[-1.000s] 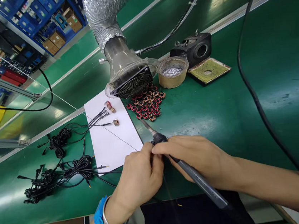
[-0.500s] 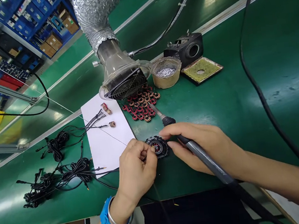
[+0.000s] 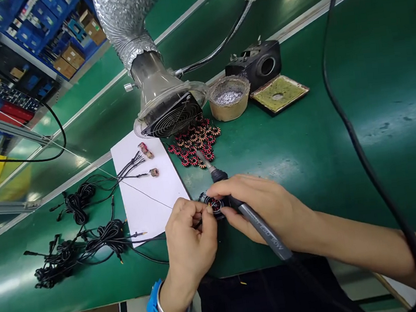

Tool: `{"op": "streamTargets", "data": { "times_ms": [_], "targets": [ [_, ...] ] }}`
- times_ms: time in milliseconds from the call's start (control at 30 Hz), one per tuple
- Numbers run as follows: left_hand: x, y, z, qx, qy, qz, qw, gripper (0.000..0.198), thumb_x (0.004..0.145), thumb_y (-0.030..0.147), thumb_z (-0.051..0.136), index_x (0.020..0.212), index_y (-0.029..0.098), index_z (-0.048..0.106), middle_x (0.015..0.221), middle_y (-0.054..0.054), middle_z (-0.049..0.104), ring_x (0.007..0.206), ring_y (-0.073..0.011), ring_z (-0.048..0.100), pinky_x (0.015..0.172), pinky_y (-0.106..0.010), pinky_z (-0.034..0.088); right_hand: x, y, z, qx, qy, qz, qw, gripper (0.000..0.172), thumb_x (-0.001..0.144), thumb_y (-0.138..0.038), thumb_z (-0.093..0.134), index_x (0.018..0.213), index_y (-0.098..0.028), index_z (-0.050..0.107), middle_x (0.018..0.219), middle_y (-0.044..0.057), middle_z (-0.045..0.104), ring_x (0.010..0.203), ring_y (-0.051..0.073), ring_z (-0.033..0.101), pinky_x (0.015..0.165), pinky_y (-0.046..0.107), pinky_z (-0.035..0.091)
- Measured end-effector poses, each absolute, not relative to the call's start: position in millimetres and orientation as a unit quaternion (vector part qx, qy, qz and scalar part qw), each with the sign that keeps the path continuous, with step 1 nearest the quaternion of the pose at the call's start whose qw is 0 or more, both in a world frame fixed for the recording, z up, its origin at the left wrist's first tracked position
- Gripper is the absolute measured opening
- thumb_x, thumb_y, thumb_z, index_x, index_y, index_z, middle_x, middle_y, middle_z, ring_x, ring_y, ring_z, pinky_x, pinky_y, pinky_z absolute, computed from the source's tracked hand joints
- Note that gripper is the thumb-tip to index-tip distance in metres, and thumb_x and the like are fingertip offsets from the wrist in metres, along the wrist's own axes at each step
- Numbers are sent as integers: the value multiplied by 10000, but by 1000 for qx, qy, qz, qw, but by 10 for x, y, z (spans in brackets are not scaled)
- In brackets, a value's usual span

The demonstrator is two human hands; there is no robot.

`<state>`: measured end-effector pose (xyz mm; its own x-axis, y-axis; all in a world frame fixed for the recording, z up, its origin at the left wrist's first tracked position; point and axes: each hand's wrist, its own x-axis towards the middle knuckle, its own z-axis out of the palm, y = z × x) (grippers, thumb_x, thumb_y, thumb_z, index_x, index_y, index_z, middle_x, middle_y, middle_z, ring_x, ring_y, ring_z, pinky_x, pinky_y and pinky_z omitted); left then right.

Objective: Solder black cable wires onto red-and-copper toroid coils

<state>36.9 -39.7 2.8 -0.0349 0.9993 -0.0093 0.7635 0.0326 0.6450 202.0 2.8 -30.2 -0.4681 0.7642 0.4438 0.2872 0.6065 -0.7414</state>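
My right hand is closed around a soldering iron, whose metal tip points up and left, away from the work and toward the wound coils. Its thumb and forefinger are at a small round black part with a red-and-black ring of windings inside. From the left, my left hand pinches a thin wire with a yellowish end over that part. A fine strand runs from the upper left to my left hand. The fingers partly hide the round part.
Red-and-copper toroid coils lie beneath a fume extractor. Behind are a solder pot, a yellow sponge tray and a black iron stand. White paper and bundled black cables lie left. The iron's cord loops right.
My right hand has moved left with the soldering iron, and its fingers now reach over the round part. The iron's tip has shifted left. My left hand keeps its pinch.
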Motion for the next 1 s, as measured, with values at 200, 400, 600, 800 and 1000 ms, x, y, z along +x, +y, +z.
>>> {"op": "streamTargets", "data": {
  "times_ms": [200, 400, 600, 800, 1000],
  "targets": [
    [333, -365, 12, 642, 677, 239, 268, 166, 898, 228, 526, 762, 183, 610, 749, 7, 531, 642, -107, 517, 599, -231, 419, 1911, 60, -333, -342, -775, 353, 398, 321, 815, -59, 462, 1091, -207, 533, 882, 26, 638, 805, 178, 613, 733, 299, 493],
    [334, -369, 17, 638, 682, 235, 269, 154, 898, 239, 532, 784, 188, 621, 761, 3, 547, 649, -111, 533, 605, -236, 426, 1983, 70, -349, -365, -694, 479, 394, 328, 846, -78, 501, 1130, -243, 510, 842, -41, 650, 663, 83, 614, 639, 181, 478],
    [369, -362, 55, 656, 677, 227, 243, 142, 890, 219, 534, 781, 180, 616, 774, -4, 548, 649, -108, 534, 601, -235, 422, 2074, 54, -333, -387, -698, 460, 389, 422, 797, -40, 548, 1164, -245, 517, 931, -37, 679, 699, 67, 633, 686, 161, 490],
    [375, -335, 91, 662, 677, 210, 244, 142, 884, 213, 534, 768, 184, 611, 783, -4, 563, 656, -110, 540, 613, -240, 421, 2128, -4, -303, -385, -702, 408, 438, 337, 848, -82, 543, 1146, -239, 538, 942, -13, 686, 793, 95, 658, 734, 177, 508],
    [343, -328, 108, 666, 669, 203, 261, 142, 885, 206, 527, 769, 193, 609, 779, -1, 572, 657, -114, 540, 606, -235, 419, 2006, -7, -321, -348, -758, 326, 445, 307, 845, -65, 535, 1115, -209, 536, 967, 28, 675, 859, 156, 631, 801, 269, 505]
  ]
}}
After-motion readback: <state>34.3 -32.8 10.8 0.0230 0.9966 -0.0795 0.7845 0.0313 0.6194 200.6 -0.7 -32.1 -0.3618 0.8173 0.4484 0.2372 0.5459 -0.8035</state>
